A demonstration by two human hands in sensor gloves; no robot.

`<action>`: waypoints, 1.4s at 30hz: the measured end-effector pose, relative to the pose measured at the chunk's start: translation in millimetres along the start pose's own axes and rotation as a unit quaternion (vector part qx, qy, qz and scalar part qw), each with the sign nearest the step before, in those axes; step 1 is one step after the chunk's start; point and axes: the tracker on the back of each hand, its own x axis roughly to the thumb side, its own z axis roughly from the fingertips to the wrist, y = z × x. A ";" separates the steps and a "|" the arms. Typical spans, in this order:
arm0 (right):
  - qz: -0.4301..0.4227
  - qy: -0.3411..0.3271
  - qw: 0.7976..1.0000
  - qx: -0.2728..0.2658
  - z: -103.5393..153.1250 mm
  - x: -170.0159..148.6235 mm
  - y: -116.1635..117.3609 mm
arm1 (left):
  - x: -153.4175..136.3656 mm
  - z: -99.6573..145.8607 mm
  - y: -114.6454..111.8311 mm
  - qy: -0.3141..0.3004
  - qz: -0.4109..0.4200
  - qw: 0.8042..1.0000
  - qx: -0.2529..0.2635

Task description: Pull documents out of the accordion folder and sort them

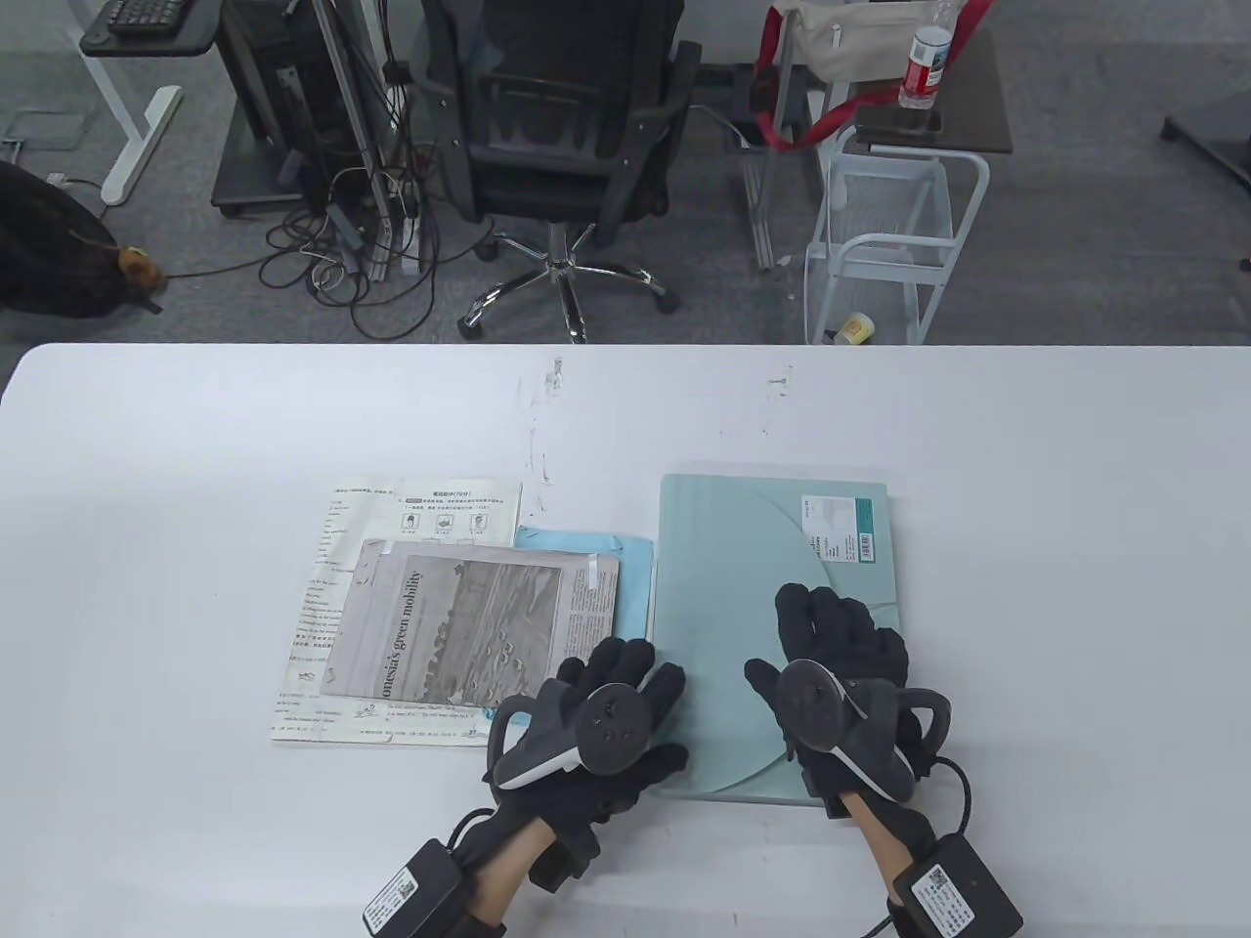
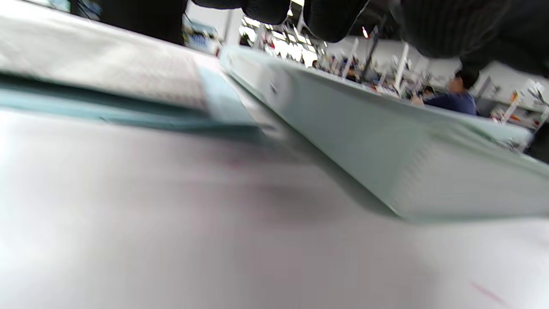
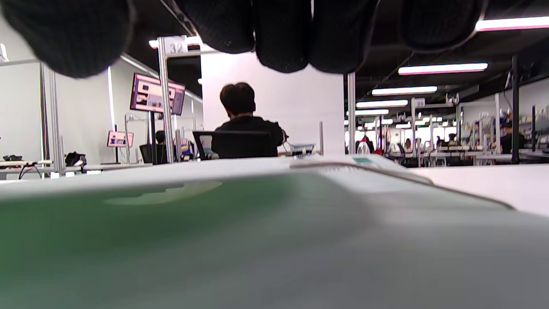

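A pale green accordion folder [image 1: 743, 576] lies flat and closed on the white table [image 1: 195, 469], right of centre. My right hand [image 1: 782, 635] rests flat on its lower part, fingers spread. My left hand [image 1: 645, 703] lies with spread fingers over the folder's lower left edge and the corner of a newspaper clipping [image 1: 469, 616]. The clipping lies on a white printed sheet [image 1: 420, 508], with a light blue sheet [image 1: 596, 552] under it beside the folder. The left wrist view shows the folder's corner [image 2: 364, 128] and the clipping [image 2: 107, 64], blurred. The right wrist view shows the folder's top [image 3: 257, 214] under my fingers [image 3: 279, 34].
The table's far edge runs across the table view, with an office chair [image 1: 557, 117] and a white wire cart [image 1: 884, 244] behind it. Bare table [image 1: 1075, 586] lies right of the folder and left of the papers.
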 end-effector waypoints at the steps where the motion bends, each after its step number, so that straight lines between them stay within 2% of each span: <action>1: 0.001 0.000 1.000 0.010 -0.1 -0.8 0.7 | -4.0 2.1 2.8 0.006 0.001 1.000 0.013; 3: 0.012 0.002 0.999 0.044 -0.4 -2.4 2.4 | -17.7 9.3 12.1 0.032 0.000 0.998 0.058; 5: 0.020 0.005 0.997 0.071 -0.8 -3.2 4.1 | -29.2 14.0 18.7 0.055 0.000 0.995 0.081; 9: 0.050 0.010 0.992 0.114 -1.3 -2.6 9.4 | -47.9 17.1 25.5 0.080 0.009 0.993 0.091; 14: 0.064 0.004 0.992 0.111 -0.7 -0.2 12.4 | -56.4 16.1 23.0 0.093 0.002 0.993 0.076; 42: 0.050 0.012 0.992 0.114 -1.6 -3.7 11.9 | -55.6 10.0 15.2 0.101 -0.007 0.995 0.022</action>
